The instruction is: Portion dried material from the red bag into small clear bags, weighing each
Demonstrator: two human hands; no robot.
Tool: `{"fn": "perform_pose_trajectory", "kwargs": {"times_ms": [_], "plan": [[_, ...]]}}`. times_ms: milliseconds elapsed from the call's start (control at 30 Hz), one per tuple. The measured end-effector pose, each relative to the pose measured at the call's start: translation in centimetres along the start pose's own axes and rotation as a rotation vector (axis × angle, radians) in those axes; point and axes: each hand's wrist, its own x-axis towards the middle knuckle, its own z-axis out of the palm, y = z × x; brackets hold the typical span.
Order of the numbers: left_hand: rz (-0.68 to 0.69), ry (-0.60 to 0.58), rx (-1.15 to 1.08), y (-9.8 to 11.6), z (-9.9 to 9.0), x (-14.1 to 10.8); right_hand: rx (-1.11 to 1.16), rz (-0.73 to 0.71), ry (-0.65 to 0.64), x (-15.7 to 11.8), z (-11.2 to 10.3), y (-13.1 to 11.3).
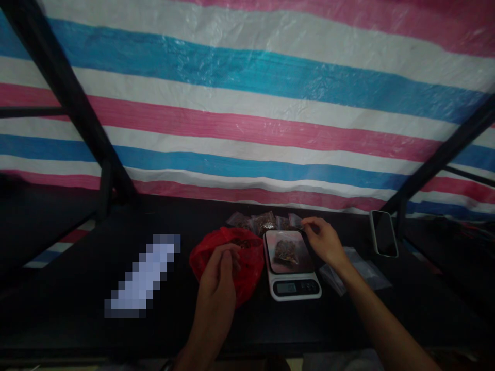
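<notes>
- Left hand curled over the open red bag, fingers bent together at the mouth; impossible to tell if something is pinched inside.
- Right hand at the far right corner of the scale, thumb and fingers closed together; cannot tell on what.
- On the scale plate, one small clear packet with dark content, lying flat.
- Just behind the scale, on the far side, several filled packets in a row.
- Right of the scale, under the right forearm, empty clear bags on the dark table.
- Farther right, a phone, screen dark.
- Behind everything, a striped tarp.
</notes>
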Motion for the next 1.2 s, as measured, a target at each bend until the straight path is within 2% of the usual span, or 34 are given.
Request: {"fn": "perform_pose_trajectory", "kwargs": {"times_ms": [300,700,1200], "plan": [[0.005,-0.035,-0.007,-0.1,-0.1,0.0,-0.007,-0.094,-0.163,-1.0,0.6,-1.2],[-0.008,-0.089,-0.003,-0.6,0.0,-0.2,0.009,-0.115,-0.216,-1.2,1.8,-2.2],[-0.028,-0.142,-0.037,-0.5,0.5,-0.9,0.055,-0.154,-0.329,-1.9,1.7,-3.0]]}}
